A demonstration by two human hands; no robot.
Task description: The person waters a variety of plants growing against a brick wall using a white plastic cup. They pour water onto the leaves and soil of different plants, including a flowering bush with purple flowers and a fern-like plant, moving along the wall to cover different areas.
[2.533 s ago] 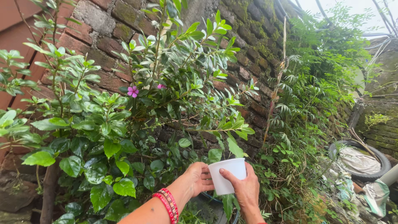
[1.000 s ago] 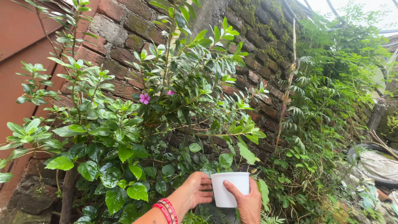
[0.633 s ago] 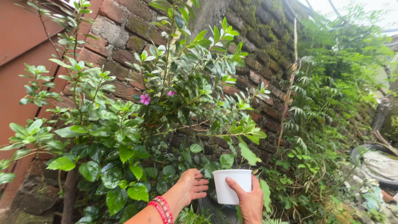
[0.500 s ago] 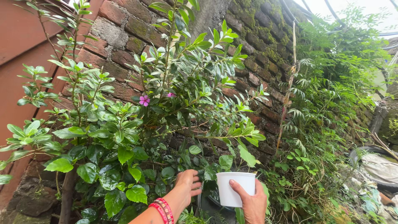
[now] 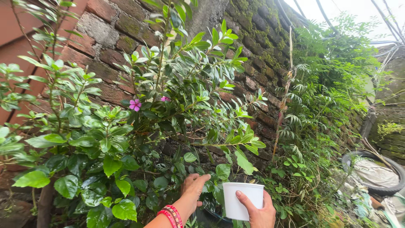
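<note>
Flowers, two small pink ones (image 5: 135, 104), are showing on the leafy green bush (image 5: 126, 139) against the mossy red brick wall (image 5: 114, 33). One white round paper cup (image 5: 241, 200) is sitting low in the right hand (image 5: 258, 209), fingers clamped around it. The left hand (image 5: 194, 188), fingers loosely apart, is reaching into leaves just beside the cup, wearing red bangles (image 5: 171, 215).

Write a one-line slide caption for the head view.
Right hand holds a white cup while left hand reaches into leafy shrubs against a mossy brick wall.
</note>
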